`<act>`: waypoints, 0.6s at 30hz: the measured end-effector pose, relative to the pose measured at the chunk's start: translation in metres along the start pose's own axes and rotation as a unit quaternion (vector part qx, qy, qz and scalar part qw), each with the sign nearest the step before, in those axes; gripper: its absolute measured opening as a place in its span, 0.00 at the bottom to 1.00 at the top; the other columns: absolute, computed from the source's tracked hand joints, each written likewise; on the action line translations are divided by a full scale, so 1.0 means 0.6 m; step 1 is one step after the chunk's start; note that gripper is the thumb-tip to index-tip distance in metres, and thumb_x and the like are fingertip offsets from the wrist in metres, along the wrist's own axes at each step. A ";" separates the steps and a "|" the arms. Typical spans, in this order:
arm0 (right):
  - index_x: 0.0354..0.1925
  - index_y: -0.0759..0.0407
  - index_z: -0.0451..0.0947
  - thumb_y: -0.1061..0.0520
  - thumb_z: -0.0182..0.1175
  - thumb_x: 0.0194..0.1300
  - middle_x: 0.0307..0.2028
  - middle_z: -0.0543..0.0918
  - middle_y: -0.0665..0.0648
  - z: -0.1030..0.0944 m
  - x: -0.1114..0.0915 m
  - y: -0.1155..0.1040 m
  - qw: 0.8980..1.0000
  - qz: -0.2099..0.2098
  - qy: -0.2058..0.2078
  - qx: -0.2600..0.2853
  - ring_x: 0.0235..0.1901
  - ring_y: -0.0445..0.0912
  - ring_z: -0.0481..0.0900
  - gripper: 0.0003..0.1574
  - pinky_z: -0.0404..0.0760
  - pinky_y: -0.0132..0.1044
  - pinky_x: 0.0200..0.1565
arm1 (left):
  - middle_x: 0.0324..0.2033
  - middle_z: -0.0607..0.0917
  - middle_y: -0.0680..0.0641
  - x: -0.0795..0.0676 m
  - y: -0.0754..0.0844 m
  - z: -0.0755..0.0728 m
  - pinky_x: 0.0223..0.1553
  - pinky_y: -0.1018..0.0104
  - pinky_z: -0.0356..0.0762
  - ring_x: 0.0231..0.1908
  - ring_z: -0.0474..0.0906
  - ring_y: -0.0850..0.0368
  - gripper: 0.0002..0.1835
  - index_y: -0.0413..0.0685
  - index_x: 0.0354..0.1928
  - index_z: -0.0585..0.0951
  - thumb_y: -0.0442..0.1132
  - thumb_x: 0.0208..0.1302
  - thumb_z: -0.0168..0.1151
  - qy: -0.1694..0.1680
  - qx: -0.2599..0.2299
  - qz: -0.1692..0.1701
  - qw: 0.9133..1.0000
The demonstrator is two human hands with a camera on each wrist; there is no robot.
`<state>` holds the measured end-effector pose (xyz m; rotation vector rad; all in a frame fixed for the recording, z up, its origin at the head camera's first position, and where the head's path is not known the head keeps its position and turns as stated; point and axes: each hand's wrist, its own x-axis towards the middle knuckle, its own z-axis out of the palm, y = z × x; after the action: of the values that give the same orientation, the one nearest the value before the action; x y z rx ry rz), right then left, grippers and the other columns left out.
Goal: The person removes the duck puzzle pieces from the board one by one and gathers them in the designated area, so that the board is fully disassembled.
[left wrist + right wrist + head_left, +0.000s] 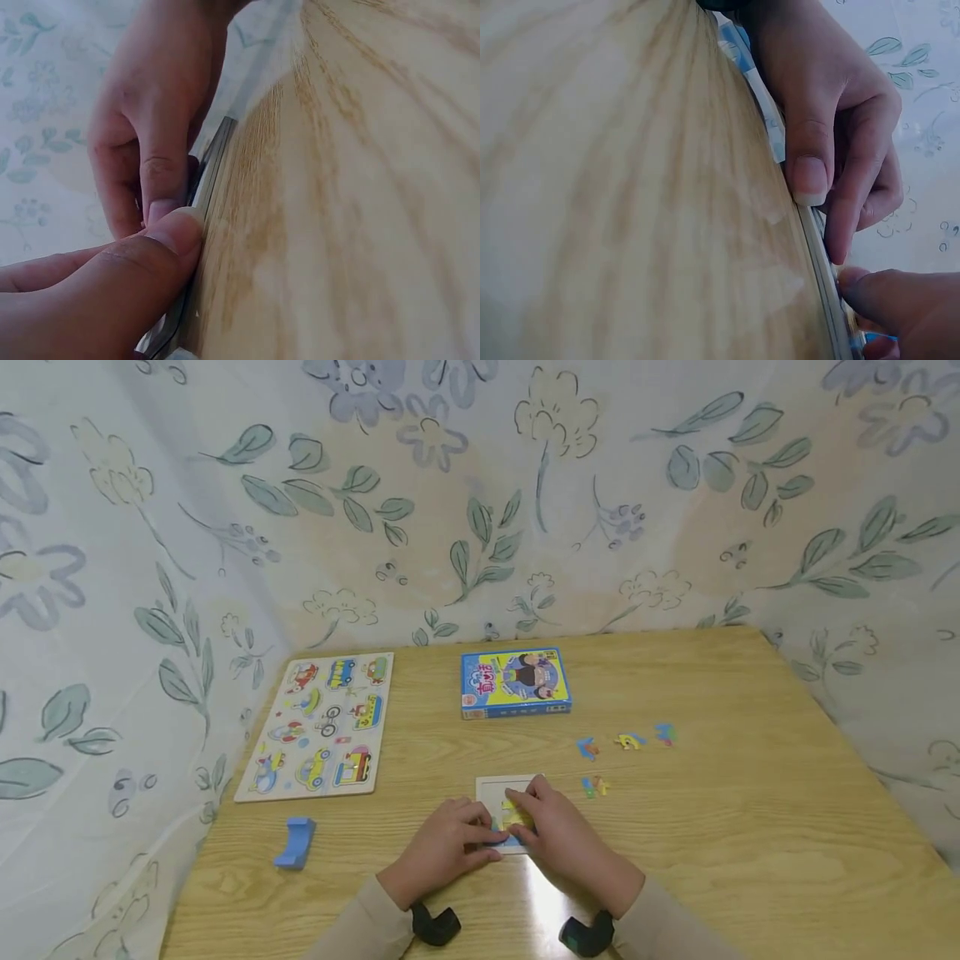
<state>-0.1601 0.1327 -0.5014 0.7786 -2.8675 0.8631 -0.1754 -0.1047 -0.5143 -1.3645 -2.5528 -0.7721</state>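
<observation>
A small jigsaw puzzle tray (491,790) with a pale rim lies flat on the table between both hands. Yellow and blue pieces sit in its lower part, among them a yellow puzzle piece (512,815). From the left, my left hand (448,842) holds the tray; its thumb (169,236) lies at the near rim, and its forefinger reaches over the pieces. My right hand (566,839) comes from the right, with curled fingers and thumb holding the yellow piece against the tray. Fingers partly hide the pieces. In the right wrist view, the right thumb (885,296) is close to the left forefinger.
Several loose puzzle pieces (630,741) lie right of the tray. A blue and yellow box (516,683) stands behind it. To the left are a wooden picture board (318,727) and a blue curved block (296,843). A floral cloth (480,502) hangs behind the table (750,827).
</observation>
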 end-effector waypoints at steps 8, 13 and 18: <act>0.55 0.57 0.80 0.60 0.80 0.58 0.44 0.74 0.50 0.005 0.008 -0.002 0.997 0.043 0.052 0.042 0.39 0.43 0.74 0.28 0.81 0.39 0.42 | 0.40 0.82 0.60 0.001 0.002 -0.006 0.44 0.68 0.73 0.38 0.71 0.66 0.15 0.57 0.51 0.92 0.49 0.64 0.76 -0.010 -0.004 -0.010 1.000; 0.51 0.51 0.81 0.62 0.78 0.60 0.39 0.80 0.45 0.001 0.004 0.003 0.993 0.033 0.072 0.089 0.40 0.42 0.76 0.23 0.81 0.39 0.43 | 0.42 0.82 0.60 0.001 0.002 -0.007 0.44 0.67 0.75 0.39 0.72 0.65 0.15 0.56 0.52 0.92 0.50 0.64 0.76 -0.013 -0.011 -0.014 1.000; 0.53 0.58 0.86 0.70 0.71 0.64 0.38 0.84 0.46 -0.044 -0.007 0.041 0.981 -0.011 0.117 0.152 0.37 0.41 0.81 0.20 0.86 0.35 0.39 | 0.43 0.82 0.60 0.002 0.004 -0.005 0.44 0.68 0.75 0.41 0.73 0.65 0.16 0.58 0.53 0.92 0.50 0.65 0.75 -0.025 -0.012 -0.023 0.999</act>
<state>-0.1708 0.1661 -0.4922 0.6756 -2.5515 1.3135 -0.1749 -0.1043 -0.5102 -1.3526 -2.6303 -0.7883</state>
